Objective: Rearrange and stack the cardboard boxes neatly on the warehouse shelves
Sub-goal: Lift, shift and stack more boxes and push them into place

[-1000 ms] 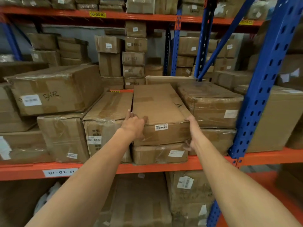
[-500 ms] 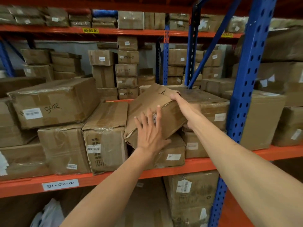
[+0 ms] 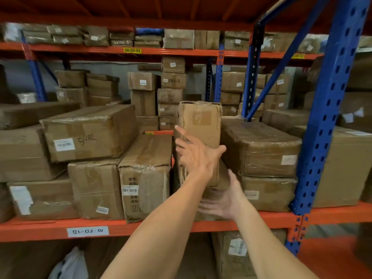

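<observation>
Two bare hands work on one tall cardboard box (image 3: 199, 125), which stands on end in the gap on the orange shelf (image 3: 40, 230) between the flat box with the barcode label (image 3: 146, 174) on its left and the two wrapped boxes stacked on its right — the upper wrapped box (image 3: 259, 148) sits on the lower wrapped box (image 3: 267, 193). The upended box looks close to upright and rises well above its neighbours, its top corners crushed and taped. The left hand (image 3: 198, 156) lies flat against the box's near face at mid-height, fingers spread wide, the grip apart and pressing rather than clamped. The right hand (image 3: 225, 198) is lower, near the base of the box, palm turned toward it with fingers splayed; it is blurred, and I cannot tell whether it touches the cardboard, though its grip is plainly apart. Further left, a box marked "5H72" (image 3: 90, 133) rests tilted across other cartons. A white tag reading "01-02-01" (image 3: 88, 231) is stuck on the shelf's front beam, and a blue perforated upright (image 3: 330, 109) stands at the right. More cartons fill the rack behind.
</observation>
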The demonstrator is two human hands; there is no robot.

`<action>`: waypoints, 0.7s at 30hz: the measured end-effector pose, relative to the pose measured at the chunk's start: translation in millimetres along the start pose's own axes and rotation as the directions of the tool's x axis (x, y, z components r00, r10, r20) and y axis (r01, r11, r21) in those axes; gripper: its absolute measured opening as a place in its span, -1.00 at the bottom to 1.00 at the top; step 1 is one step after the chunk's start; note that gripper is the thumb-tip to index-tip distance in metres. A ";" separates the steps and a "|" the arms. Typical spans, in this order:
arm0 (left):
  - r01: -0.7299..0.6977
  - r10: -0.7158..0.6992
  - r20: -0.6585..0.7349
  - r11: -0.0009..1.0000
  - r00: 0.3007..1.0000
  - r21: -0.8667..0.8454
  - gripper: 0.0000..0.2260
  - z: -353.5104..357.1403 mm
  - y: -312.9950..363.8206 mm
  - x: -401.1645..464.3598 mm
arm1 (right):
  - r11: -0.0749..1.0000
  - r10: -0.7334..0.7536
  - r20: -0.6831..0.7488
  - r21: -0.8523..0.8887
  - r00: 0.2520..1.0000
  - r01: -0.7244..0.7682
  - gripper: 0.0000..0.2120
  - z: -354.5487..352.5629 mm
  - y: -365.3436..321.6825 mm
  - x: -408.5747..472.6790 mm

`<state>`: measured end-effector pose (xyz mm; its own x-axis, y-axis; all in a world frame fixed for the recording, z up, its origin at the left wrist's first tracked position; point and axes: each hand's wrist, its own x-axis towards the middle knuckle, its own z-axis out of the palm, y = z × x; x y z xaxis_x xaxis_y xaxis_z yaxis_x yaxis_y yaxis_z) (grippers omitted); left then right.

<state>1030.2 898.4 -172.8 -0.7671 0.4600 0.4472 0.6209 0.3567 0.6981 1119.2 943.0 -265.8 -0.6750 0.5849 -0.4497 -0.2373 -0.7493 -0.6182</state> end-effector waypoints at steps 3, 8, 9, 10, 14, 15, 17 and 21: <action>0.154 -0.162 -0.034 0.974 0.986 -0.167 0.37 -5.6 -8.9 1.3 | 0.979 -0.009 0.152 0.201 0.988 -0.022 -0.02 34.0 8.1 15.4; 0.104 -0.110 -0.028 0.980 0.994 -0.172 0.36 -34.4 -22.7 19.0 | 0.978 -0.007 0.121 0.208 0.993 -0.018 -0.26 54.0 12.2 22.3; 0.054 -0.064 -0.057 0.986 0.996 -0.160 0.35 -44.8 -18.5 28.5 | 0.977 -0.005 0.100 0.210 0.995 -0.016 -0.27 52.2 12.1 22.6; 0.003 -0.014 -0.085 0.991 0.996 -0.132 0.34 -55.6 -11.1 39.3 | 0.977 0.001 0.082 0.215 0.997 -0.019 -0.27 48.1 12.6 23.1; -0.037 0.029 0.085 0.995 0.996 0.094 0.24 -82.0 33.2 77.2 | 0.971 0.019 0.093 0.236 0.996 -0.041 -0.20 27.0 16.9 28.0; -0.003 -0.020 0.142 0.987 0.990 0.159 0.20 -80.3 41.2 80.8 | 0.971 0.019 0.094 0.237 0.995 -0.041 -0.21 24.1 16.6 29.2; 0.042 -0.086 0.178 0.970 0.980 0.239 0.08 -73.2 48.1 82.7 | 0.972 0.010 0.074 0.232 0.997 -0.027 -0.23 21.9 12.9 27.7; 0.097 -0.103 0.171 0.994 0.980 0.044 -0.04 -82.0 36.7 90.4 | 0.995 -0.088 -0.024 0.050 0.996 0.089 -0.35 21.9 -22.6 14.7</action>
<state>970.5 886.4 -60.9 -0.7879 0.5533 0.2704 0.5501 0.4349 0.7129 1099.3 961.8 -244.4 -0.6345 0.6557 -0.4092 -0.3312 -0.7090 -0.6226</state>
